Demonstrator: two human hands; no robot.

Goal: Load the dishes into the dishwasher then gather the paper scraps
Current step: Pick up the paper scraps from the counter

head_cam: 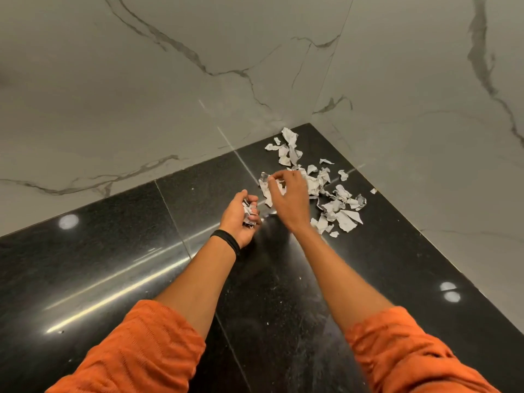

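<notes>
Head view: paper scraps [249,213] are gripped in the left hand [237,221]; grip of the right hand [289,200] cannot be told

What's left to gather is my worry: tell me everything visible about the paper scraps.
The paper scraps are torn, crumpled grey-white pieces, scattered loosely in the corner of the glossy black counter where two marble walls meet. Most lie there uncollected. The left hand grips a wad of them; the right hand seems to pinch one piece at the pile's left edge.
</notes>
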